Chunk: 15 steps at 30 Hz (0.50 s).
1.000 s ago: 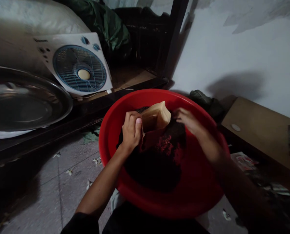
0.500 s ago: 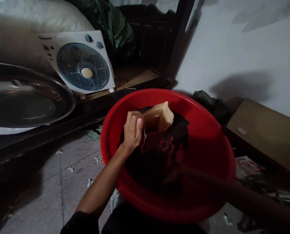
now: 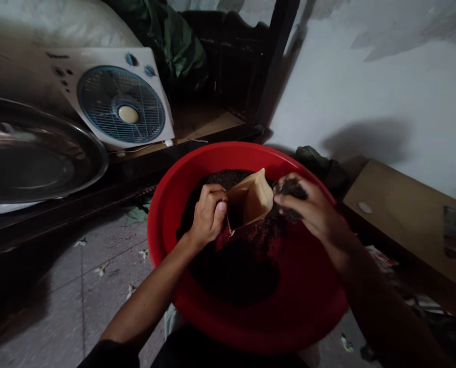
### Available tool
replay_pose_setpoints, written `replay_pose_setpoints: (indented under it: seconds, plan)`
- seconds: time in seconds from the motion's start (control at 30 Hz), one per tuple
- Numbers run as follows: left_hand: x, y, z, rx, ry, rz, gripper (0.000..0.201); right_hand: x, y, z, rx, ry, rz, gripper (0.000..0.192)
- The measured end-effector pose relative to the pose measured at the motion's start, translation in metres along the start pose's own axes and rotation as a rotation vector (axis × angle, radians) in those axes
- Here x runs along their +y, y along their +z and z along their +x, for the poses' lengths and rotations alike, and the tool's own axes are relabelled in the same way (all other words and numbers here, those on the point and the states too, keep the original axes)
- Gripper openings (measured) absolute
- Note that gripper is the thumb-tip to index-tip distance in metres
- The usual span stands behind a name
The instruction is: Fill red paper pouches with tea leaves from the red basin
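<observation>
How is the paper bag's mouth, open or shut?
Open: the paper bag gapes, its tan inside showing, while the left hand holds its edge.

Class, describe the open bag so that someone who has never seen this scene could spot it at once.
Find the big red tub at lower centre. Inside it, the left hand grips the left edge of the open bag. Its pale tan inside sets it apart from the dark crumbly material around it.

Tub [image 3: 312, 296] smooth plastic; bag [image 3: 259, 197] matt paper; clump [image 3: 294, 189] rough; basin [image 3: 32, 166] glossy metal.
</observation>
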<state>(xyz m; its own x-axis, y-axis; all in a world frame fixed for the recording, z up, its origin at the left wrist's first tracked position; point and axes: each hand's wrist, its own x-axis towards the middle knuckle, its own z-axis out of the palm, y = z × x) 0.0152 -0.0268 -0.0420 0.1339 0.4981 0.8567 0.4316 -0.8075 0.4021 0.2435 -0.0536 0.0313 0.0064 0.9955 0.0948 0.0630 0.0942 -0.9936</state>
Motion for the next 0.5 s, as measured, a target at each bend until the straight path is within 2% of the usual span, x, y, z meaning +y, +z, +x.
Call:
replay_pose_setpoints:
  seconds: [0.13,0.3,0.37,0.5]
  plan:
    - [0.004,0.002,-0.002,-0.096,0.033,-0.012,0.025,-0.026,0.025,0.021,0.159,-0.139,0.223,0.019]
    - [0.008,0.003,-0.001,-0.144,0.054,0.022,0.027,-0.020,0.053,0.036,0.277,-0.208,0.379,0.016]
    - [0.008,0.003,-0.001,-0.134,0.054,0.027,0.026,-0.016,0.057,0.038,0.273,-0.207,0.411,0.017]
    - [0.008,0.003,0.000,-0.126,0.050,0.029,0.025,-0.014,0.057,0.037,0.161,-0.186,0.417,0.019]
